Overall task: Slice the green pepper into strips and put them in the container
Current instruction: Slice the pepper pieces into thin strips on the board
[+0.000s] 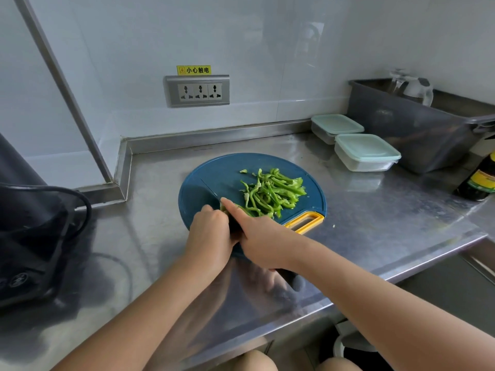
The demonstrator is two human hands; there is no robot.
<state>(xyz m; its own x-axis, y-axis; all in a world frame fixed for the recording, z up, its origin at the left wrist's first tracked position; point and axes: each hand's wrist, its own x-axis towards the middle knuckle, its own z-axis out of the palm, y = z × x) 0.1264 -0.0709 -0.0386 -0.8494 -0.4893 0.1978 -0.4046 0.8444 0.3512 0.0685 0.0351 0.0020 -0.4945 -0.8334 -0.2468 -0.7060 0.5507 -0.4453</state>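
A pile of green pepper strips [270,192] lies on the right half of a round blue cutting board [203,180] with a yellow handle slot. My right hand [261,239] grips a dark-handled knife [211,192], index finger stretched along the blade's back, the blade pointing away over the board. My left hand [209,231], fingers curled, holds down a small remaining piece of pepper [222,207] right against the blade; most of that piece is hidden. Two lidded clear containers [365,152] with pale green lids stand at the back right of the steel counter.
A grey plastic bin [417,129] holding glassware stands at the far right, a dark sauce bottle [480,180] beside it. A black appliance with a cable [32,231] fills the left. A wall socket [198,91] sits behind the board. The counter edge runs along the lower right.
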